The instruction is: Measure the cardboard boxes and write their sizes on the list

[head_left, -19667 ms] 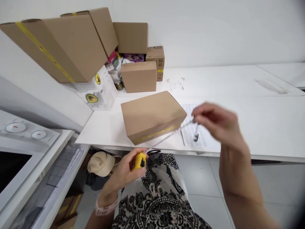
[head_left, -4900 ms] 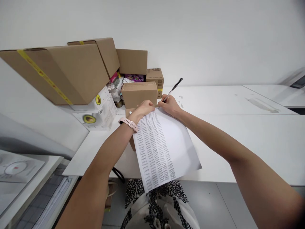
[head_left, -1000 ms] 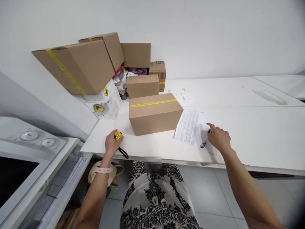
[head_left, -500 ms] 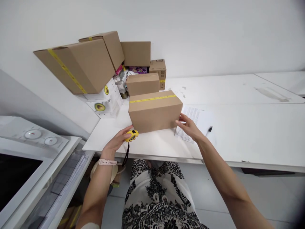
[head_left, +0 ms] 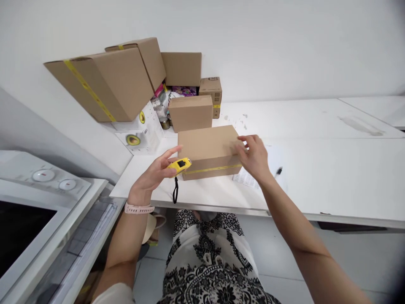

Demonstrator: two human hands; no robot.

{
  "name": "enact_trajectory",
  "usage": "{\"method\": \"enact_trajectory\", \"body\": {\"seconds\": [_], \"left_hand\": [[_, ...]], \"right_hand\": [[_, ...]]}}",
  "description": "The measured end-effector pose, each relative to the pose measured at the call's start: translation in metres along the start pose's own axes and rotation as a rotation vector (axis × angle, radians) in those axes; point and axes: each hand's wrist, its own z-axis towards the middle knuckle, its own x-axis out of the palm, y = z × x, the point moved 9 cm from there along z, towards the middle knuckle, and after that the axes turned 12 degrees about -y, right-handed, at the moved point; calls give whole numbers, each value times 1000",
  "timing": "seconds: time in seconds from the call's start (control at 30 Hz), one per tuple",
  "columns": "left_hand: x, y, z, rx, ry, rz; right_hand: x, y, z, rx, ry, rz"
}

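A brown cardboard box (head_left: 209,142) lies on the white table in front of me, its yellow tape strip on the side facing me. My left hand (head_left: 155,171) grips a yellow tape measure (head_left: 181,166), whose black wrist strap dangles below. That hand's index finger reaches to the box's left edge. At the box's right end is my right hand (head_left: 255,156), fingers curled and slightly blurred; whether it presses on the cardboard I cannot tell, and nothing shows in its grasp. Under the box's right end sticks out a printed sheet (head_left: 246,178).
Behind stands a smaller carton (head_left: 191,114). Large taped boxes (head_left: 110,80) are stacked on white avocado-print boxes (head_left: 139,137) at the left. A pen (head_left: 279,171) lies on paper to the right. A microwave (head_left: 41,202) stands at the lower left, beside the white table (head_left: 316,169).
The box has turned over, so its taped face moved from the top to the side facing me. Both hands rose with it, and the tape measure went up and right.
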Motion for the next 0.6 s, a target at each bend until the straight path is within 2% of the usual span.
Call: {"method": "enact_trajectory", "body": {"seconds": [0.03,0.13,0.2,0.37,0.5,0.6], "left_hand": [[10,-4,-2,-1,33,33],[34,-15,-4,-11,104,141],[44,-18,-3,-7,126,205],[49,-18,2,50,108,266],[52,-17,4,94,138,238],[53,-18,6,104,151,235]], "right_hand": [[9,16,-8,-24,80,98],[43,61,-40,-2,459,351],[57,77,-57,46,604,414],[72,73,-70,216,666,536],[78,67,-75,387,736,699],[82,67,-78,464,795,776]]}}
